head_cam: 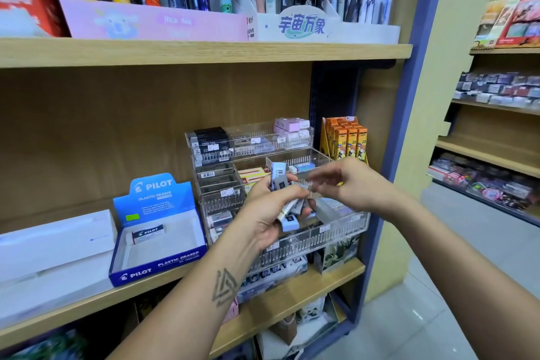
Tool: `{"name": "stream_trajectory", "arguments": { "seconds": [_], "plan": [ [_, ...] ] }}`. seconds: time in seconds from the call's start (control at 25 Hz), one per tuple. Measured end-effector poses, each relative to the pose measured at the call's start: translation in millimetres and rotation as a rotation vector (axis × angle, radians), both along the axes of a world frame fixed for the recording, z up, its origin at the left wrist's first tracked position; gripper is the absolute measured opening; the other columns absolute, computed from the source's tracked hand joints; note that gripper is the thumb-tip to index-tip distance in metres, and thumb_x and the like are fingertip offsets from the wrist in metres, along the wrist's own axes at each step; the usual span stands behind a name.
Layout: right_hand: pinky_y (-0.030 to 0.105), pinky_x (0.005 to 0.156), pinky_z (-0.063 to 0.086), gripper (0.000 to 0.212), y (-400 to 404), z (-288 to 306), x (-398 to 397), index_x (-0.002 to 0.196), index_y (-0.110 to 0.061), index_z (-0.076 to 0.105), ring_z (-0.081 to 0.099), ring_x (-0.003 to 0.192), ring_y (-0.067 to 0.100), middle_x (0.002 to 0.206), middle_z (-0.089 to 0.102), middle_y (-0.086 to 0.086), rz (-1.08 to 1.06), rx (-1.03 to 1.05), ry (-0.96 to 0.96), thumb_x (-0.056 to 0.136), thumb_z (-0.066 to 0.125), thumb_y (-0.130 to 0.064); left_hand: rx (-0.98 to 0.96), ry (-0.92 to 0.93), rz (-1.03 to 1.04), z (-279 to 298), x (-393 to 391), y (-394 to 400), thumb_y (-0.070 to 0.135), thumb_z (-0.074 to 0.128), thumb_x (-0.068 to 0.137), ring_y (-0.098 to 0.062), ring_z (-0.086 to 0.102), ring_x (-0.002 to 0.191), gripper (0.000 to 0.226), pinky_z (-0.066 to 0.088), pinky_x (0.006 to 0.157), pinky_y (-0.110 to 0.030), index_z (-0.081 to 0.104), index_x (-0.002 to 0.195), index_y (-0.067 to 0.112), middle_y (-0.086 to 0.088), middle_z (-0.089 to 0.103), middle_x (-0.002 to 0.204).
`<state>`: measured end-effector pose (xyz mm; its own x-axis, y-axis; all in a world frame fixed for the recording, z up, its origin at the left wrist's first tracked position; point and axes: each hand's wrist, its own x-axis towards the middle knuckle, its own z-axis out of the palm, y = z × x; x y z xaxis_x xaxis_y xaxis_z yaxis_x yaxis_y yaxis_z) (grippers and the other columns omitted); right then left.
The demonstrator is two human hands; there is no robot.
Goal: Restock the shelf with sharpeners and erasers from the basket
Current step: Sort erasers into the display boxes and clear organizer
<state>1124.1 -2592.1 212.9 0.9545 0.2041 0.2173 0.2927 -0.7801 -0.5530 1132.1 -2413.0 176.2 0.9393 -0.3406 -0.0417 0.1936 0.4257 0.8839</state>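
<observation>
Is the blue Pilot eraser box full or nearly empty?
Nearly empty: the Pilot eraser box shows one eraser on its bare white floor.

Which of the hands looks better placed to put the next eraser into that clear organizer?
Probably the right hand: it holds nothing I can make out and hovers just above the organizer. The left hand grips a bunch of erasers, so it serves as the supply.

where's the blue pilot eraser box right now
In the head view, the Pilot eraser box sits lower left on the wooden shelf, just left of the clear acrylic organizer.
</observation>
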Motion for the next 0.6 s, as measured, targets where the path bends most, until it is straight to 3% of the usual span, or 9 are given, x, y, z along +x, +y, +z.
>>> {"name": "stream_trajectory", "arguments": {
  "seconds": [0.04, 0.12, 0.24, 0.44, 0.52, 0.6],
  "plan": [
    [0.025, 0.082, 0.056, 0.039, 8, 1, -8, 0.119, -0.017, 0.070, 0.070, 0.088, 0.015, 0.104, 0.074, 0.000, 0.083, 0.246, 0.066, 0.087, 0.064, 0.005, 0.006, 0.008, 0.011, 1, 0, 0, -0.014, 0.068, 0.079, -0.036, 0.068, 0.074, 0.033, 0.056, 0.053, -0.032, 0.057, 0.104, 0.004, -0.023, 0.069, 0.086],
    [0.034, 0.085, 0.059, 0.049, 18, -2, -15, 0.122, -0.012, 0.068, 0.073, 0.086, 0.023, 0.108, 0.071, 0.003, 0.187, 0.435, 0.150, 0.082, 0.061, 0.016, 0.015, 0.019, 0.034, 4, -2, 0, -0.012, 0.068, 0.080, -0.030, 0.067, 0.067, 0.030, 0.057, 0.053, -0.032, 0.058, 0.104, 0.003, -0.021, 0.070, 0.086],
    [0.040, 0.088, 0.058, 0.043, 18, 0, -15, 0.115, -0.007, 0.070, 0.073, 0.091, 0.027, 0.113, 0.069, 0.010, 0.238, 0.461, 0.161, 0.080, 0.066, 0.017, 0.019, 0.045, 0.048, 13, -7, 3, -0.009, 0.069, 0.082, -0.029, 0.068, 0.065, 0.029, 0.059, 0.053, -0.034, 0.058, 0.105, 0.003, -0.021, 0.071, 0.085],
    [0.038, 0.085, 0.057, 0.035, 15, 21, -3, 0.104, 0.000, 0.065, 0.071, 0.089, 0.031, 0.096, 0.072, 0.023, 0.196, 0.727, 0.087, 0.074, 0.078, 0.010, 0.037, 0.029, 0.066, 49, -1, 27, -0.008, 0.071, 0.081, -0.038, 0.070, 0.079, 0.031, 0.058, 0.048, -0.031, 0.056, 0.108, -0.002, -0.032, 0.070, 0.097],
    [0.035, 0.075, 0.057, 0.034, 26, 31, 11, 0.100, -0.003, 0.066, 0.069, 0.079, 0.027, 0.089, 0.070, 0.026, 0.105, 0.711, -0.025, 0.071, 0.082, 0.006, 0.085, -0.037, 0.114, 67, 7, 43, -0.008, 0.070, 0.081, -0.035, 0.069, 0.074, 0.027, 0.055, 0.045, -0.026, 0.055, 0.103, 0.001, -0.029, 0.071, 0.090],
    [0.022, 0.057, 0.050, 0.031, 40, 40, 30, 0.096, -0.009, 0.067, 0.063, 0.063, 0.015, 0.073, 0.066, 0.015, -0.030, 0.607, -0.126, 0.071, 0.084, 0.000, 0.124, -0.090, 0.191, 86, 19, 60, -0.008, 0.067, 0.082, -0.027, 0.066, 0.058, 0.024, 0.048, 0.039, -0.020, 0.053, 0.097, 0.003, -0.027, 0.067, 0.080]
  ]
}}
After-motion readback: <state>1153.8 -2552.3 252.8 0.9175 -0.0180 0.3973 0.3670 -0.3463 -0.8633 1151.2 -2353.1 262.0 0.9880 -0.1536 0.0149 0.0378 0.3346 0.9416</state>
